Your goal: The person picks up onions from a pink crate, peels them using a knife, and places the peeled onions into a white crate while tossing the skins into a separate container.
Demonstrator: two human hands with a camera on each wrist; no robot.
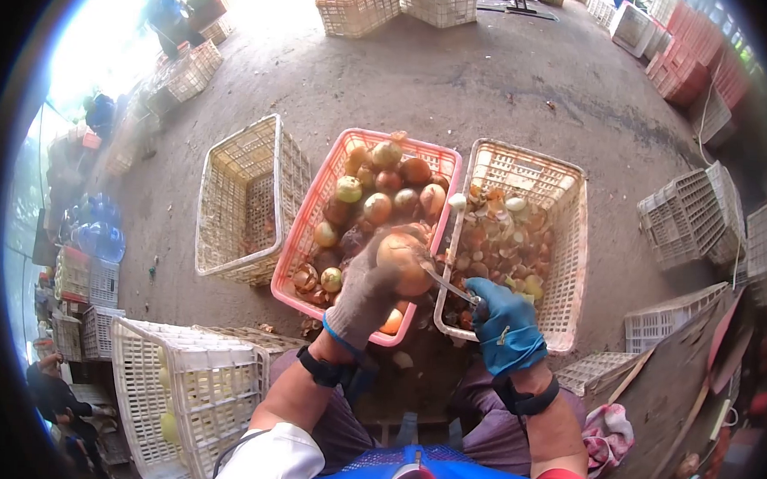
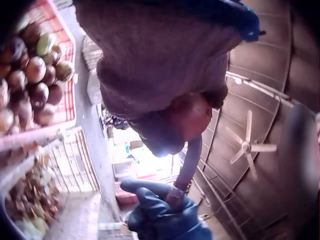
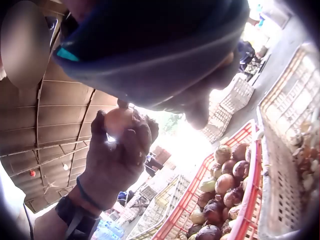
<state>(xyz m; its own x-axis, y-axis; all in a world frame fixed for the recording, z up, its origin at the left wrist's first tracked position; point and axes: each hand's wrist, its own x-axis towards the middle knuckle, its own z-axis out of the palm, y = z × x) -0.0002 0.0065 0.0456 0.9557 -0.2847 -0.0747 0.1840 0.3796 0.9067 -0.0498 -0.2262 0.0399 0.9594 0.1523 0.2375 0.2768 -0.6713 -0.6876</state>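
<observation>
My left hand [image 1: 364, 292], in a grey knit glove, holds a large yellow-brown onion [image 1: 404, 262] over the near part of a pink crate [image 1: 360, 138]. Gripped in my blue-gloved right hand [image 1: 508, 326] is a knife [image 1: 452, 285] with a narrow, slightly curved blade. Its tip meets the onion's right side in the head view. Many unpeeled onions [image 1: 378, 208] fill the pink crate. The left wrist view shows the blade [image 2: 191, 162] reaching up to the onion [image 2: 195, 117]. From the right wrist, the onion [image 3: 120, 121] shows between the gloved fingers, while the blue glove hides most of the knife.
A white crate [image 1: 563, 247] to the right holds onion skins and trimmings [image 1: 499, 236]. Another white crate [image 1: 270, 196] stands left of the pink one. At the near left is a tall white crate [image 1: 189, 385]. Stacked crates [image 1: 355, 7] stand farther back, and more line the right side.
</observation>
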